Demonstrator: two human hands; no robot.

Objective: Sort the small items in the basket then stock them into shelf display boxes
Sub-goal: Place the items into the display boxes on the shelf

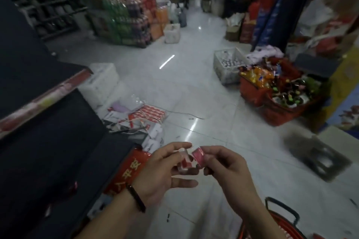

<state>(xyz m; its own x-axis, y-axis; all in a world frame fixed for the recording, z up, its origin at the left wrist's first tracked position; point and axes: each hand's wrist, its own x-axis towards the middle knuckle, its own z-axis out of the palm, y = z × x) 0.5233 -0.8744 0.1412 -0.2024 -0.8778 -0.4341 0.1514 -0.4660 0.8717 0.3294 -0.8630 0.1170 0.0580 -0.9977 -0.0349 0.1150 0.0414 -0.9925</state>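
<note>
Seemingly light, small and slick in their wrappers, the red-and-white packet (183, 162) pinched in the left hand (155, 176) and the red packet (198, 156) pinched in the right hand (227, 169), held close together above the floor (194, 87), probably handle best gripped across their flat faces.

Yellow "平安" on red packaging (126, 174)
</note>
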